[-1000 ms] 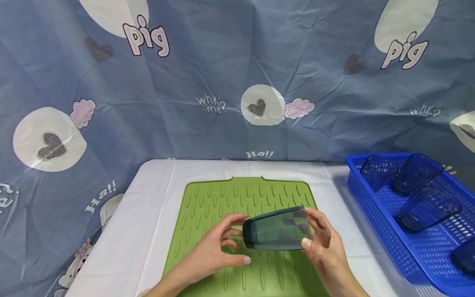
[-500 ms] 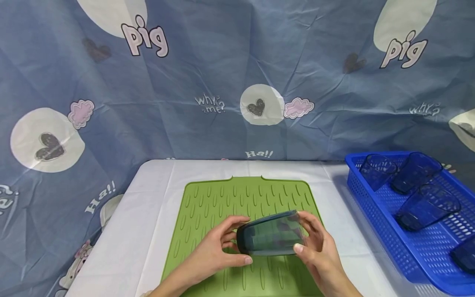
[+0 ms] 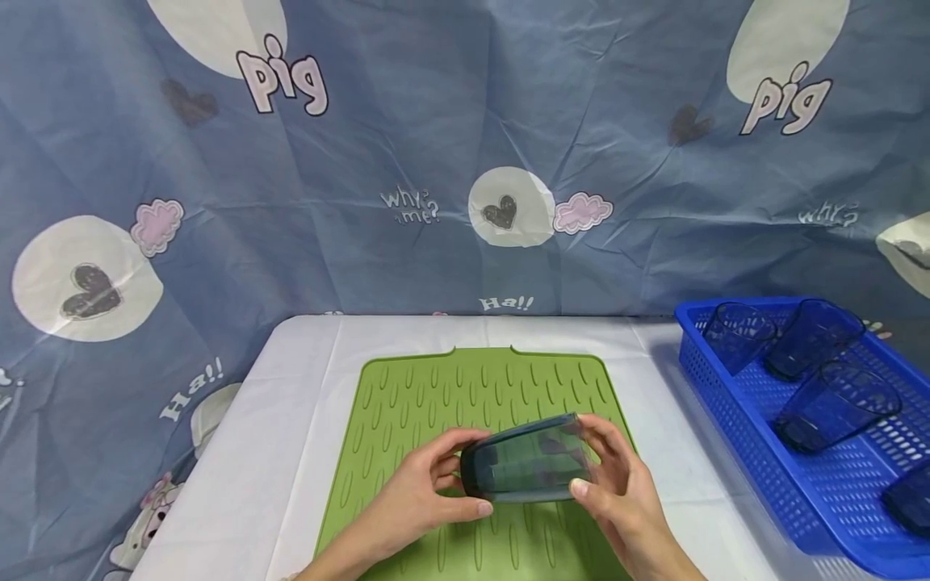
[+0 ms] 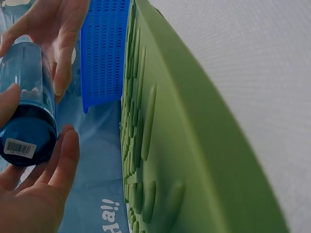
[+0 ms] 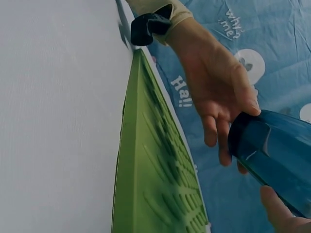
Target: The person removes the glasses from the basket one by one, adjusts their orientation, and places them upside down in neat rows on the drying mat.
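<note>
A bluish, see-through drinking glass [image 3: 526, 460] is held on its side above the green mat [image 3: 414, 387], its thick base toward the left. The right hand [image 3: 628, 492] grips it near the rim, thumb in front and fingers behind. Around the base end curl the thumb and fingers of the left hand [image 3: 429, 488]. In the left wrist view a barcode sticker [image 4: 20, 148] shows on the underside of the glass. The right wrist view has the left hand's [image 5: 214, 82] thumb touching the base edge.
At the right, a blue plastic basket [image 3: 741, 432] holds several similar glasses [image 3: 835, 403], some leaning. The mat lies on a white-covered table [image 3: 291, 420]. A printed blue cloth [image 3: 436, 121] hangs behind the table.
The glass has moved left and slightly down with the right hand. Its base now sits deeper between the left hand's thumb and fingers, which have closed in on it.
</note>
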The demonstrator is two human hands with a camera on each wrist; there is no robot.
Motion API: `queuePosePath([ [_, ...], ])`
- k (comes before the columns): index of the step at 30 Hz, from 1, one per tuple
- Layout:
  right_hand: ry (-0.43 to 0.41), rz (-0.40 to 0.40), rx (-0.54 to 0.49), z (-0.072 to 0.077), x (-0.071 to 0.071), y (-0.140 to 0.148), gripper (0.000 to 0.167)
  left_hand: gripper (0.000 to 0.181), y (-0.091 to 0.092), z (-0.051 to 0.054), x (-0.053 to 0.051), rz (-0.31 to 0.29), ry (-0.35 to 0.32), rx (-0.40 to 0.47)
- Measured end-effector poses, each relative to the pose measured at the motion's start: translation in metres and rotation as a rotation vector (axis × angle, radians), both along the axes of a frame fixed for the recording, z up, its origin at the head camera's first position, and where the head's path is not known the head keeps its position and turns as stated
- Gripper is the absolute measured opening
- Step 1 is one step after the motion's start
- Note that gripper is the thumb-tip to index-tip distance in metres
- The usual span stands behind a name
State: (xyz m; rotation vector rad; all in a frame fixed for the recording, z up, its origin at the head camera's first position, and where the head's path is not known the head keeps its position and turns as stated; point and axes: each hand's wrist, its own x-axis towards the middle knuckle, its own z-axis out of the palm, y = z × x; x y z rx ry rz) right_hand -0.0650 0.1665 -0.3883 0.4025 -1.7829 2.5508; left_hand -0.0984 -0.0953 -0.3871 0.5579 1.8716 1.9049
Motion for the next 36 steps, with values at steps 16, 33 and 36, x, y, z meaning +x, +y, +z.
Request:
queuePosePath([
  [16,0.019,0.053,0.063,0.004,-0.002,0.003,0.061,0.065,-0.001,0.002,0.000,-0.004,0.010,0.136],
  [33,0.159,0.078,0.139,0.004,-0.008,0.009,0.070,0.063,-0.004,0.001,-0.003,0.003,0.087,0.240],
  [36,0.188,0.102,0.148,0.004,-0.010,0.013,0.069,0.065,-0.006,0.002,-0.004,0.025,0.087,0.234],
])
